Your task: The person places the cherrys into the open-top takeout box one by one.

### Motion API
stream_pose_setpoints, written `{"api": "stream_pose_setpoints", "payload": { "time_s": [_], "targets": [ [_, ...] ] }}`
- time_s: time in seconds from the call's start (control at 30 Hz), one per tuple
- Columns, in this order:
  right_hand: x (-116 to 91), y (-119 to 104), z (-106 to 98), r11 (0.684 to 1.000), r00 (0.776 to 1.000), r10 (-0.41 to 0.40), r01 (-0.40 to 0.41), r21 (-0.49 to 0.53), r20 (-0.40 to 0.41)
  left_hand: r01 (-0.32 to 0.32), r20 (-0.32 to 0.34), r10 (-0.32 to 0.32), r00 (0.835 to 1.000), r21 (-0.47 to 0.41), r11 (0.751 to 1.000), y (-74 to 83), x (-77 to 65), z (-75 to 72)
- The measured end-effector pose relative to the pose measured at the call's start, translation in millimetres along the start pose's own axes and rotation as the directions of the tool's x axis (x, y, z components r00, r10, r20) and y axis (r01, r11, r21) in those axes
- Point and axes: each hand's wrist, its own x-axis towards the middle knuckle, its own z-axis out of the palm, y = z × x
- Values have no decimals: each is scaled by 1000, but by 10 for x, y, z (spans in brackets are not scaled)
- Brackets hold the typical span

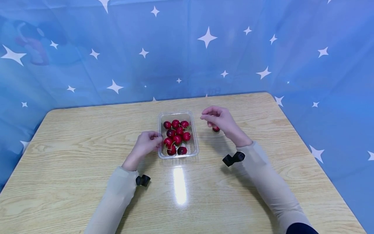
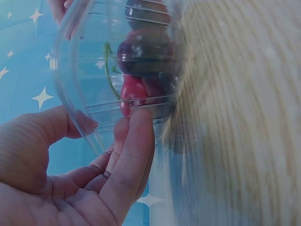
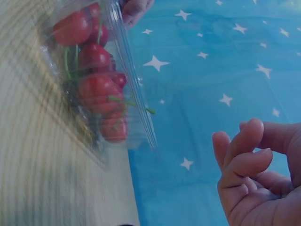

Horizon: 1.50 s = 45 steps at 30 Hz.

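A clear plastic container (image 1: 179, 156) with several dark red cherries (image 1: 177, 139) sits upright on the table; some cherries carry green stems. At its left side, my left hand (image 1: 145, 143) pinches the rim. The left wrist view shows the thumb (image 2: 54, 123) at the rim and the fingers (image 2: 134, 148) against the outer wall. My right hand (image 1: 222, 121) hovers right of the container, apart from it, with loosely bent fingers and nothing visible between them. One loose cherry (image 1: 216, 129) lies on the table below the right hand, partly hidden by it.
The wooden table (image 1: 81, 156) has a rounded far edge, backed by a blue curtain (image 1: 175, 48) with white stars. A bright light reflection (image 1: 179, 185) shows on the tabletop in front of the container. Small black devices (image 1: 233, 158) are worn at both wrists.
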Motion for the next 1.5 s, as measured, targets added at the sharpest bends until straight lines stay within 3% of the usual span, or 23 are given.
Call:
{"api": "stream_pose_setpoints", "payload": {
  "time_s": [0.2, 0.4, 0.5, 0.97, 1.2, 1.5],
  "targets": [
    [23, 15, -153, 999, 998, -54, 54, 4, -42, -8, 10, 8, 1000, 0, 1000, 1, -9, -2],
    [25, 28, -295, 999, 998, -43, 43, 3, -54, -43, 12, 43, 999, -14, 999, 30, -51, -11],
    [26, 29, -357, 999, 997, -35, 36, 14, -64, -25, 6, 25, 1000, -6, 1000, 36, -50, -11],
    [145, 205, -619, 997, 981, 74, -70, 33, -178, 3, -1, -3, 1000, 5, 1000, 18, -15, -5],
    [175, 300, -684, 993, 980, 111, -105, 48, -164, -2, 1, 2, 1000, 8, 1000, 5, -13, -5],
    [257, 466, -711, 987, 969, 153, -159, -13, -196, -9, 0, 9, 1000, 2, 1000, 22, -26, -8]
  ]
}}
